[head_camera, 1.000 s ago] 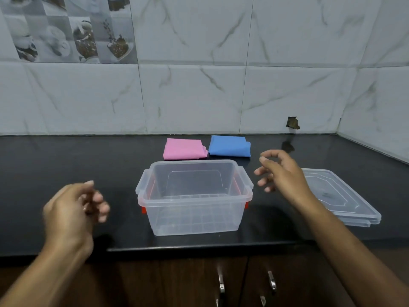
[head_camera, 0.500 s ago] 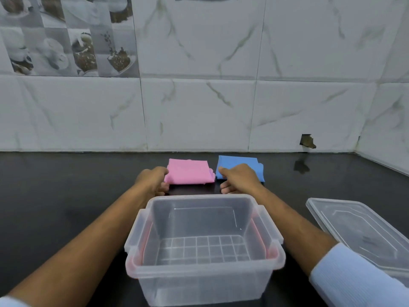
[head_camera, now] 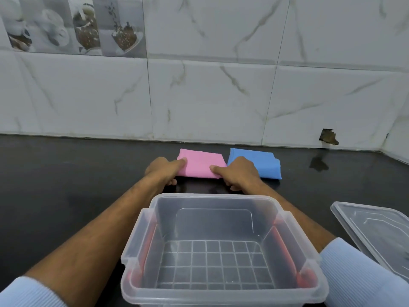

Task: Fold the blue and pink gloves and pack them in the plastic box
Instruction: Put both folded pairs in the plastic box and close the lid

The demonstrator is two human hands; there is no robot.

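Landmark: I am placing everything against the plastic box (head_camera: 223, 251), which is sitting open and empty nearest me on the dark surface (head_camera: 66, 173).
Left hand: my left hand (head_camera: 162, 171) is pinching the left edge of the pink glove (head_camera: 199, 163), thumb on top and fingers curling under, so I can lift it flat.
Right hand: my right hand (head_camera: 236, 173) is pinching the near right corner of that same glove, forefinger lying on the cloth; it is also covering part of the blue one.
Pink glove: lying just beyond the box, already a neat rectangle (so the folding looks done, I judge).
Blue glove: the blue glove (head_camera: 263, 162) is lying beyond the box and to the right, just beside the pink one, untouched as far as I can tell.
Lid: the lid (head_camera: 380, 235) is resting to the right of the box, clear of its mouth for packing.
Count: two folded gloves, one box, one lid, two hands.
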